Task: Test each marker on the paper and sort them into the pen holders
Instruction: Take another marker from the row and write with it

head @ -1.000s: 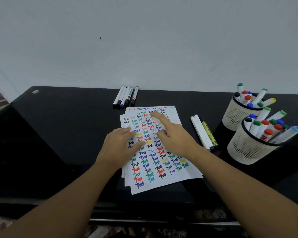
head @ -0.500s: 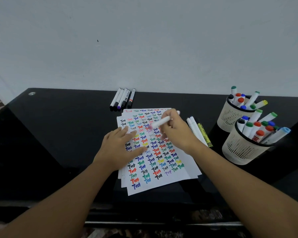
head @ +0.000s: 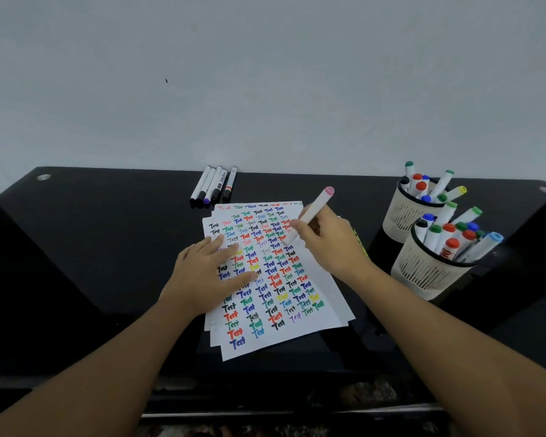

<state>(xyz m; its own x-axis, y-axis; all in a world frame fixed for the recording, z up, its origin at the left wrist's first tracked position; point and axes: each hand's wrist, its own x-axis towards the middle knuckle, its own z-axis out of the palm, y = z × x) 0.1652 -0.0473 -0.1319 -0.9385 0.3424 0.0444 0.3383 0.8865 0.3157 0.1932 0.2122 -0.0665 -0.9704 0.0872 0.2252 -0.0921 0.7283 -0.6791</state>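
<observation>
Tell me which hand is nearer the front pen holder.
Right. The right hand, holding a pink-capped marker over the paper, sits just left of the front pen holder; the left hand presses the paper's far side.

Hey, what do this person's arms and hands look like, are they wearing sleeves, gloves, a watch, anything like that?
Both forearms are bare as far as the picture shows them: no sleeve edge comes into view. The left hand and the right hand are ungloved, and no watch, bracelet or ring shows on either wrist or on the visible fingers. No markings show either.
</observation>
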